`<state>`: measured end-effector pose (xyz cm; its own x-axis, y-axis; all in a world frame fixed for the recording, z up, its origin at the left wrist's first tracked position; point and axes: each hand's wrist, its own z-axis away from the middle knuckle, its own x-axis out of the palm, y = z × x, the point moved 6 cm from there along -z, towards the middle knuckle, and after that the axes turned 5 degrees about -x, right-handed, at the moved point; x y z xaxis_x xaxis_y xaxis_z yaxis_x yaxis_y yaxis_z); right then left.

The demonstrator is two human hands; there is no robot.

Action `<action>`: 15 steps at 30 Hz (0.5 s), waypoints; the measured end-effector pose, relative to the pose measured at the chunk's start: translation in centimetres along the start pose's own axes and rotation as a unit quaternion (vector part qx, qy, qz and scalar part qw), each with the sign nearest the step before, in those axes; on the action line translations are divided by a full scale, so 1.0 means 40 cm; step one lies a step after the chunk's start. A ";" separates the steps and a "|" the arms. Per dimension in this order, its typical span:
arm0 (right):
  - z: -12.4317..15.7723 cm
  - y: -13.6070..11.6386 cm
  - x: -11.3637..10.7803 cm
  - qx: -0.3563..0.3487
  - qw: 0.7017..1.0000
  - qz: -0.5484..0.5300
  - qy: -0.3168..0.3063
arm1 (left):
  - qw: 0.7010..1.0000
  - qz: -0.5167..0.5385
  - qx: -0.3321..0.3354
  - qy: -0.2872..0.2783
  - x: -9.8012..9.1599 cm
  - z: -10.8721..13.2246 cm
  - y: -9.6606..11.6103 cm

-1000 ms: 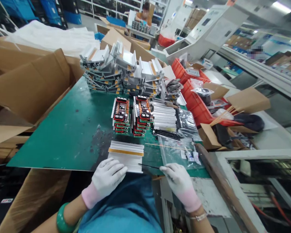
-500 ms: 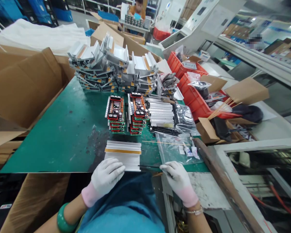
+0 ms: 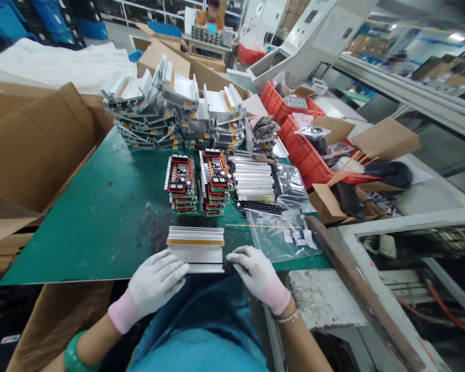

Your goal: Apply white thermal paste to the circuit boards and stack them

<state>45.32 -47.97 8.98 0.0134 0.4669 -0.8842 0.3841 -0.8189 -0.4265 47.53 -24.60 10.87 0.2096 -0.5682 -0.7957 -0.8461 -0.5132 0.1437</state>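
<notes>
A silver aluminium profile with a tan strip lies at the table's front edge. My left hand, in a white glove, rests on its left front corner with the fingers close together. A thin black strip lies along the profile's front part. Just right of the profile is my right hand, also gloved, its fingers curled and pressed together; what it grips, if anything, is hidden. Behind the profile stand two stacks of circuit boards, the left stack and the right stack.
Stacked profiles stand at the back of the green table. Silver bars, black strips and a clear bag lie right. Beyond are red crates. A cardboard box stands left. A person sits far back.
My right hand has moved left to the profile's right end. The black strip that stretched between the profile and this hand now lies along the profile. My left hand has shifted slightly left.
</notes>
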 end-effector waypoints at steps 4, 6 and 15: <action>-0.015 0.018 -0.004 0.028 0.998 -0.032 -0.049 | 0.999 -0.009 -0.022 0.022 -0.022 -0.010 -0.019; -0.042 0.014 0.005 0.030 0.995 -0.028 -0.095 | 1.000 0.001 -0.014 0.020 -0.007 -0.023 -0.003; -0.169 0.018 0.016 0.039 0.971 -0.031 -0.235 | 0.998 0.045 -0.006 0.051 0.048 -0.042 0.019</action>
<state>51.85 -45.99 9.39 -0.4376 0.3279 -0.8372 0.2988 -0.8252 -0.4794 48.11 -27.16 10.45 0.1819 -0.6755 -0.7146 -0.8585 -0.4634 0.2196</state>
